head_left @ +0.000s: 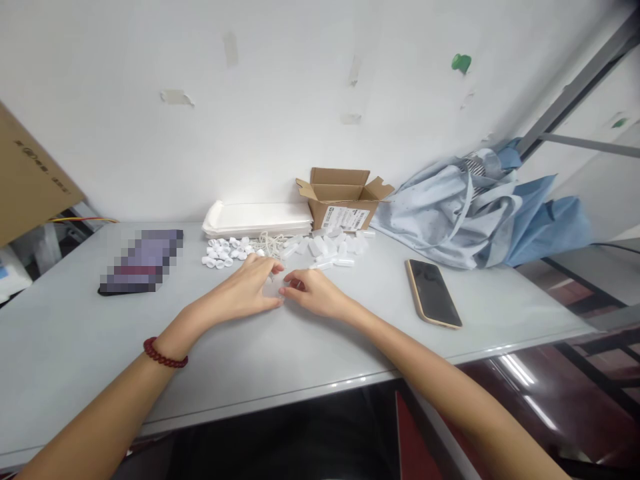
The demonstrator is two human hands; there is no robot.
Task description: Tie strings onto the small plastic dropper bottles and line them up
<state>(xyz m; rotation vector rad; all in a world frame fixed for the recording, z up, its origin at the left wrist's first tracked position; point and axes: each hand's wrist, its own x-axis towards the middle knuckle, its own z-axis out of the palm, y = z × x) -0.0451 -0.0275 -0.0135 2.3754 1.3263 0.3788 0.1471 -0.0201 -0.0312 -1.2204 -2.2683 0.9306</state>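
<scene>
Between my two hands, above the near side of the small parts, is a translucent plastic piece [273, 287] that looks like a small bottle. My left hand [250, 288] curves around it from the left, thumb below and fingers above. From the right, my right hand [317, 292] meets it with curled fingers and thumb close together; what its fingertips hold is too small to make out. White caps [223, 252] lie in a heap beyond my left hand. Clear plastic bottles [330, 248] are piled beyond my right hand. Thin white cords [270, 244] lie between those heaps.
A stack of white sheets or trays [257, 217] and an open cardboard box [345, 207] stand against the wall. A phone [434, 293] lies at right, before a blue cloth bag [450, 213]. At left is a pixelated flat object [143, 261] on the grey table [240, 373].
</scene>
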